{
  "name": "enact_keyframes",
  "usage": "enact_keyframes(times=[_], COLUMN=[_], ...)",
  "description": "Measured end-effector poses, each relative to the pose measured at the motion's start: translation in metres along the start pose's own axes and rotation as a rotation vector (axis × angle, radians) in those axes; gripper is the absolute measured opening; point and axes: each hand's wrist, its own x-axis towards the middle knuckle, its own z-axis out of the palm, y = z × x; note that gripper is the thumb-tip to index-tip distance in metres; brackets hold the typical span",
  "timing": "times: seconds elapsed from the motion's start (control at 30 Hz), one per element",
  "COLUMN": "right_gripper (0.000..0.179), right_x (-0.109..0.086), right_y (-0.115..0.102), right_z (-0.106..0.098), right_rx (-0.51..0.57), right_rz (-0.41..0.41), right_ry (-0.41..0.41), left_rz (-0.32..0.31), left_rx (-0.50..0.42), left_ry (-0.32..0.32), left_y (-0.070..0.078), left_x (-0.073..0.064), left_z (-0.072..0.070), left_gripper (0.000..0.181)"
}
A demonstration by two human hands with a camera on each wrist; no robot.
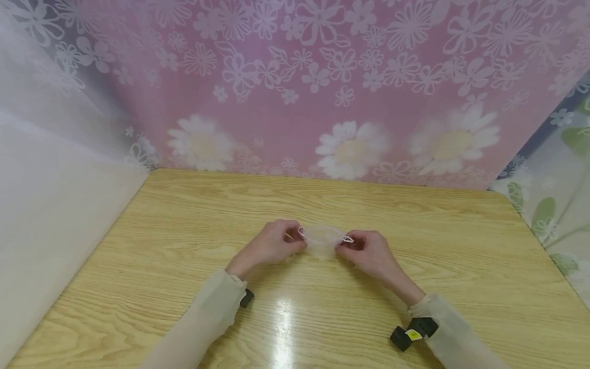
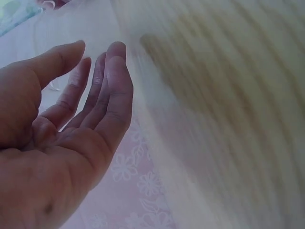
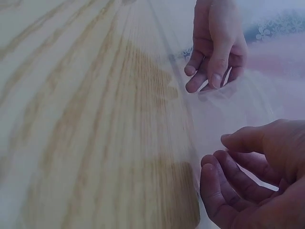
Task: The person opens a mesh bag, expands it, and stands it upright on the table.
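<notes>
A see-through plastic piece (image 1: 322,237) with a pale, rounded rim and a white loop (image 1: 349,239) at each end is held low over the table. Its exact kind cannot be told. My left hand (image 1: 273,243) pinches its left end between thumb and fingers. At the opposite end my right hand (image 1: 370,252) grips it the same way, thumb towards me. The right wrist view has the filmy plastic (image 3: 224,112) spanning the gap between both hands, the fingers curved at its edges. In the left wrist view, the plastic at the left fingertips barely shows.
Beneath is a light wood-grain table (image 1: 184,205) with rounded far corners. A pink flowered curtain (image 1: 276,113) hangs along its back edge, with a white sheet (image 1: 60,179) on the left and a leaf-patterned cloth (image 1: 553,215) on the right.
</notes>
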Motion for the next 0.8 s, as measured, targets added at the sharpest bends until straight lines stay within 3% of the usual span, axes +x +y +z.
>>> enact_keyframes(times=[0.4,0.63,0.8], right_gripper=[0.019,0.017,0.018], right_x=[-0.0033,-0.0036,-0.004], right_y=[0.0065,0.0048,0.0008], right_z=[-0.0041,-0.0039,-0.0034], right_rx=[0.013,0.042,0.088], right_rz=[-0.002,0.002,0.033], right_ry=[-0.039,-0.044,-0.044], left_rz=[0.002,0.034,-0.001], left_rx=[-0.063,-0.056,-0.105], left_ry=[-0.031,-0.038,-0.008], left_y=[-0.0071,-0.0071,-0.0052], left_x=[-0.0066,-0.0062,-0.0043], left_z=[-0.0023,-0.0016,-0.0007], left_gripper=[0.019,0.013,0.011])
